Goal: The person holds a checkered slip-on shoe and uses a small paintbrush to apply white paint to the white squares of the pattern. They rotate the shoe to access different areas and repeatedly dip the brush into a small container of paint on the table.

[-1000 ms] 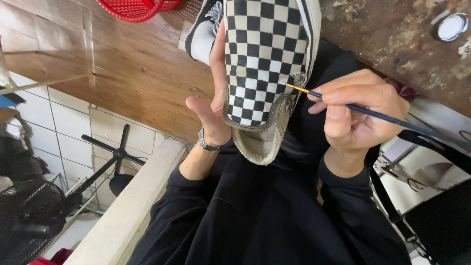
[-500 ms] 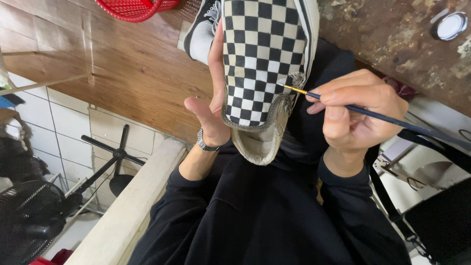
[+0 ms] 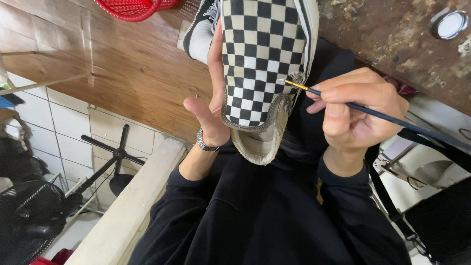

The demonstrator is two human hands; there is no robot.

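Left hand (image 3: 213,105) props the black-and-white checkered slip-on shoe (image 3: 260,64) upright above the lap w/ fingers hidden behind it, right hand (image 3: 355,110) pinching a fine paintbrush (image 3: 363,110) at its side edge: a wobble could smear paint across adjacent squares.

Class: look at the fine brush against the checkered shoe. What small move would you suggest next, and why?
Probably draw the thin dark-handled paintbrush a short stroke along the side seam of the black-and-white checkered slip-on shoe: its tip already sits at that edge, the right hand pinches it like a pen, and the left hand steadies the shoe.
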